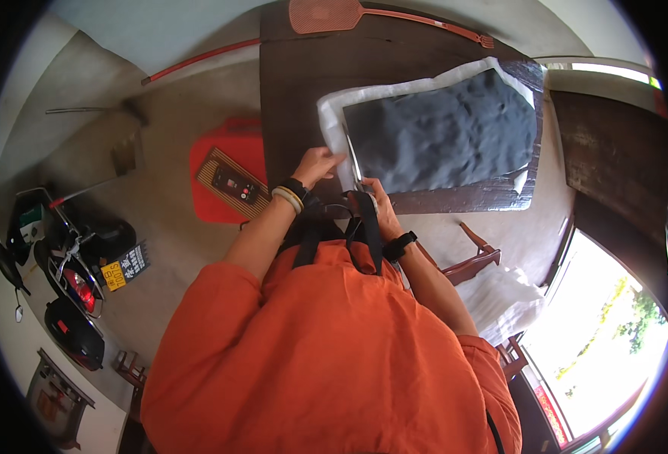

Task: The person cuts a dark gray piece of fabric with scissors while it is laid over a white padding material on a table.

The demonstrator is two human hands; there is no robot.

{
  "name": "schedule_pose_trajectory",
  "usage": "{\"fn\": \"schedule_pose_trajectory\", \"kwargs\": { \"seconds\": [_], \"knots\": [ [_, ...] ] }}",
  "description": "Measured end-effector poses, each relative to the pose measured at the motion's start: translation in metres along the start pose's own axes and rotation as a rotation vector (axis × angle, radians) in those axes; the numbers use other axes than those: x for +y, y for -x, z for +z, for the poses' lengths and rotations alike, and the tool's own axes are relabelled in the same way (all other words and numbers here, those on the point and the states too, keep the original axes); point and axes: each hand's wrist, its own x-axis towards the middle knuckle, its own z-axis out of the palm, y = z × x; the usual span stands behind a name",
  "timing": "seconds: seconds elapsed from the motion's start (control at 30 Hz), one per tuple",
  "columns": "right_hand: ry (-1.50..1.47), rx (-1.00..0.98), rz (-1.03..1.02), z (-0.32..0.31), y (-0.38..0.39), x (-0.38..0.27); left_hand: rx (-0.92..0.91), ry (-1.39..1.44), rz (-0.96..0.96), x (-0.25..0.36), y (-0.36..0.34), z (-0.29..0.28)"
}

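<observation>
A dark grey cloth (440, 132) lies over a larger white, soft sheet (334, 125), whose border shows along the far and left edges. My left hand (319, 166) is closed at the sheet's near left edge, pinching the white border between thumb and fingers. Beside it, my right hand (383, 208) is wrapped round the handles of scissors. The long silver blades of the scissors (354, 157) point away from me, along the left edge of the grey cloth. Black straps partly cover the handles and the near corner of the sheet.
The dark table (296, 83) bears an orange fly swatter (326, 15) at its far edge. Left of it stands a red stool (209, 200) with a striped flat object (217, 170). A motorbike (73, 265) is further left. White cloth (500, 303) hangs over a wooden chair (474, 261) at right.
</observation>
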Motion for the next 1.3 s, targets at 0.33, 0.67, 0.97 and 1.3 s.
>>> {"fn": "schedule_pose_trajectory", "kwargs": {
  "seconds": [0.33, 0.67, 0.97, 1.3],
  "knots": [
    [0.017, -0.188, -0.002, -0.016, 0.000, -0.008, -0.010, 0.078, 0.020, -0.003, 0.002, -0.001],
    [-0.031, -0.012, -0.133, -0.004, -0.038, -0.001, -0.037, 0.034, 0.037, -0.009, -0.005, -0.001],
    [-0.019, -0.016, -0.024, -0.006, -0.031, -0.019, -0.062, 0.160, 0.043, -0.014, -0.006, -0.005],
    [0.041, -0.038, -0.209, 0.000, -0.059, -0.040, -0.080, 0.053, 0.059, -0.016, -0.008, -0.006]
  ]
}}
